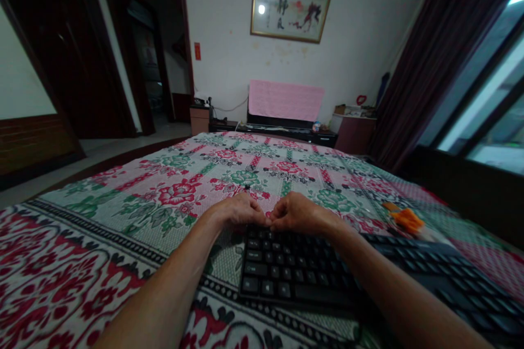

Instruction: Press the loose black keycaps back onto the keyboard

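A black keyboard lies on the patterned bedspread in front of me. Above its upper left corner, my left hand is closed in a pinch, fingertips pointing right. My right hand pinches from the other side, and the fingertips of both hands meet. Whatever sits between them is hidden or too small to name. A small dark piece shows just beyond the left hand's knuckles; its kind is unclear. My right forearm crosses over the keyboard and covers its right part.
To the right lies a second black keyboard, partly behind my right forearm. A crumpled orange cloth rests beyond it. Past the far edge stand a low black cabinet and a screen under a pink cover. A dark curtain hangs at right.
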Demonstrator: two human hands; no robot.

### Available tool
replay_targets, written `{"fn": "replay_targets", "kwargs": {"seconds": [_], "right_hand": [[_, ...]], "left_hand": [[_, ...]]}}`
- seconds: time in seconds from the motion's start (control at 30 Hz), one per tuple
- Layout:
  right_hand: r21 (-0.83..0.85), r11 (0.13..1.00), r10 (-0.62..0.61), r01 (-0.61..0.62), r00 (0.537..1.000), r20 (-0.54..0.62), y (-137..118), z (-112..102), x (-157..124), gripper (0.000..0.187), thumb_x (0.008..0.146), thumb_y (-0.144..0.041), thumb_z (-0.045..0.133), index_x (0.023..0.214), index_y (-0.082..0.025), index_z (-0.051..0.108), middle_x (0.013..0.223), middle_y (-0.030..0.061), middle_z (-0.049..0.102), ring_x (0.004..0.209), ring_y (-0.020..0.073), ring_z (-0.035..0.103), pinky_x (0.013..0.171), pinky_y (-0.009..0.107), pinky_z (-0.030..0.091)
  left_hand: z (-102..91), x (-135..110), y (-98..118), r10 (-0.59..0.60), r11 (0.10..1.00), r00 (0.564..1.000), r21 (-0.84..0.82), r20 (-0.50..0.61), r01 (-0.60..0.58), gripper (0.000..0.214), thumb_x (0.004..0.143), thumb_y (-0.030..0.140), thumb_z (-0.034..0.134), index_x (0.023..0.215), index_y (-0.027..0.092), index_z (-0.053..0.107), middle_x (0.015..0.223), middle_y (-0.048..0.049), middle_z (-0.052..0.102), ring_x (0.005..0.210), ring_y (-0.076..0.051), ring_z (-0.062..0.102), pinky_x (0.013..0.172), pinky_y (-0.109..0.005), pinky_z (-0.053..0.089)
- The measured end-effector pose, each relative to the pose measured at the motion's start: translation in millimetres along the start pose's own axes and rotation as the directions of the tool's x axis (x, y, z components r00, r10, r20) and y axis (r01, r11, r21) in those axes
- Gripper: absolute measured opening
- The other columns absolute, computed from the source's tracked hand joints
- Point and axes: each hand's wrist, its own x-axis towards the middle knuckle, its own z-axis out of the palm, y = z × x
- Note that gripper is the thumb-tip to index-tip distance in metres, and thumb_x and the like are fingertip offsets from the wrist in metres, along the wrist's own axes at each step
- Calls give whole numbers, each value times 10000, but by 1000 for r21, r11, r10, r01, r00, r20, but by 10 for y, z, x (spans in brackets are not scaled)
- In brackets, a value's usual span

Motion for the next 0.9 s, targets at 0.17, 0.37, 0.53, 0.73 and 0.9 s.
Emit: {"fn": "replay_targets", "kwargs": {"seconds": [0.17, 0.37, 0.53, 0.73, 0.9], "right_hand": [[58, 997, -61, 58, 997, 55, 83, -46, 1, 223, 560, -301, 560, 694, -138, 631, 572, -24, 533, 496, 63, 399, 445, 173, 293], [63, 991, -123, 119, 989, 78, 122, -75, -10, 257, 646, -349, 475, 590, -125, 587, 474, -46, 395, 440, 46, 295, 403, 174, 229], [54, 998, -45, 42, 997, 59, 92, -28, 20, 214, 616, -326, 504, 573, -123, 556, 478, -47, 369, 441, 45, 288, 393, 170, 219], [111, 992, -63, 53, 995, 82, 115, -43, 2, 262, 681, -331, 430, 699, -135, 603, 522, -38, 450, 441, 49, 322, 407, 171, 253], [-132, 987, -107, 88, 984, -144, 115, -12, 349, 278, 708, -286, 405, 746, -136, 636, 566, -15, 554, 521, 84, 451, 504, 183, 334]], "left_hand": [[22, 54, -23, -2, 997, 998, 74, -55, 6, 366, 448, 457, 629, 606, 132, 568, 457, 37, 433, 361, -51, 353, 347, -194, 257], [29, 39, -19, 0, 998, 999, 66, -50, 4, 296, 466, 396, 618, 588, 136, 551, 447, 46, 414, 351, -52, 340, 342, -196, 252], [97, -17, 110, -42, 986, 991, 153, -129, 62, 220, 472, 330, 601, 531, 133, 521, 416, 53, 392, 353, -53, 334, 342, -191, 256], [45, -30, 56, -5, 1000, 999, 14, -51, 6, 258, 484, 372, 604, 540, 140, 507, 410, 64, 378, 341, -43, 317, 343, -183, 241], [-214, 9, -202, 18, 993, 949, -107, -314, -55, 336, 529, 476, 556, 529, 149, 479, 392, 73, 356, 321, -31, 275, 338, -177, 189]]}}
